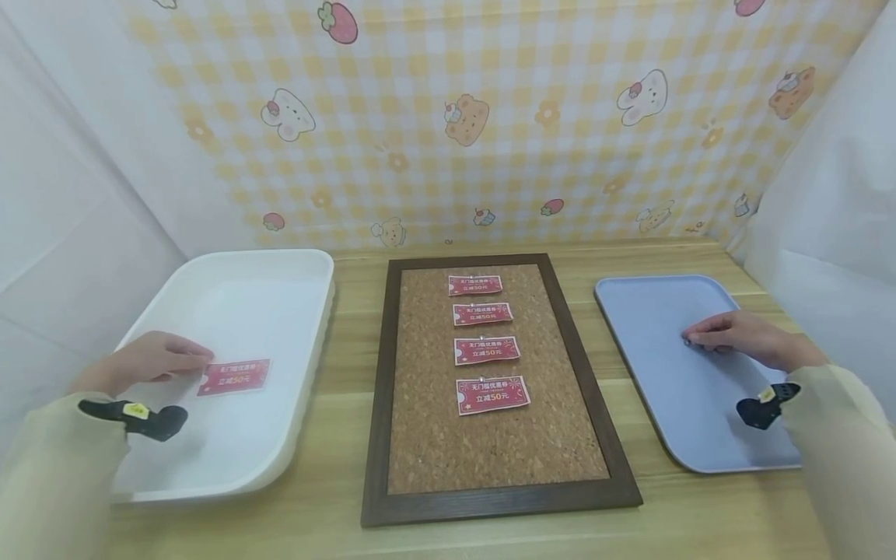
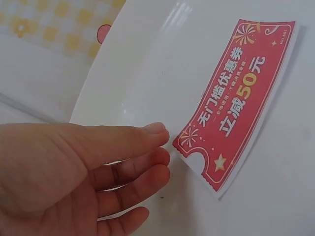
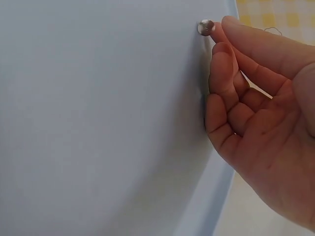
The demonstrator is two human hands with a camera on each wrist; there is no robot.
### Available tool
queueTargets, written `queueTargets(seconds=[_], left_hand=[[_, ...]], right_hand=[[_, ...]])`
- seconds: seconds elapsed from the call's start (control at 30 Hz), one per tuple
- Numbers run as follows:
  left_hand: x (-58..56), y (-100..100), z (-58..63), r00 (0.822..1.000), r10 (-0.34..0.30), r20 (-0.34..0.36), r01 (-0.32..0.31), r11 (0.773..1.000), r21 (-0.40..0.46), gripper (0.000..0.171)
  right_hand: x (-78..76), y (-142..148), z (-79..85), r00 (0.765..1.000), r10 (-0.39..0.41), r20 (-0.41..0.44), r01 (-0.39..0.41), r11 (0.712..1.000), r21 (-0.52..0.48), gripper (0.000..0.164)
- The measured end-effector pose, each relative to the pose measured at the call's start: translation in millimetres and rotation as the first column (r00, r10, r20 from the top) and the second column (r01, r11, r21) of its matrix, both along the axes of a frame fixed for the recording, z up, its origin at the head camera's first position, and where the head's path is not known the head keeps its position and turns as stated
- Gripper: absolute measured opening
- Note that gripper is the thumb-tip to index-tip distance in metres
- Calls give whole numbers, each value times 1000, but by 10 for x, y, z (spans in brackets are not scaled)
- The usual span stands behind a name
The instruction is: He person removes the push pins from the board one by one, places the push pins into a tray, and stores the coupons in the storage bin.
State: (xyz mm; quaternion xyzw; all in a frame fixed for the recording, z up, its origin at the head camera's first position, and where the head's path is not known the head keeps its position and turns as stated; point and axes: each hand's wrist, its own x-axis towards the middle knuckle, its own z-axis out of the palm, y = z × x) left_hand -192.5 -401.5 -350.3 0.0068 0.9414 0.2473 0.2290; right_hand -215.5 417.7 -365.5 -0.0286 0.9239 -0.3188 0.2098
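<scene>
In the white tray, my left hand [image 1: 157,359] is beside a red paper coupon [image 1: 234,377]. The left wrist view has its thumb and fingertips [image 2: 156,129] right by the notched end of the coupon [image 2: 236,103], loosely bent and not closed on the paper. Over the blue tray my right hand [image 1: 745,338] pinches a small silvery thumbtack [image 3: 205,27] at the tips of thumb and index finger. The other fingers of the right hand [image 3: 261,108] curl in toward the palm, close to the tray surface.
Between the trays lies a cork board [image 1: 490,459] in a dark wooden frame, bearing several red coupons [image 1: 493,394] in a column, with tacks at their top edges. The white tray [image 1: 308,327] is left, the blue tray [image 1: 644,295] right. A patterned curtain [image 1: 420,155] hangs behind.
</scene>
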Motion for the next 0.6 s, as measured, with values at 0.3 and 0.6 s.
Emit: queueTargets(seconds=[0.3,0.6], left_hand=[[-10,48,196,999,-18,-40,18,1000,-4,65],[-29,318,450,982,-81,-172,85,996,15,46]], right_hand=[[30,-66,117,994,45,-102,-45,999,5,42],[0,-432,338,983,120,-142,-117,993,28,42]])
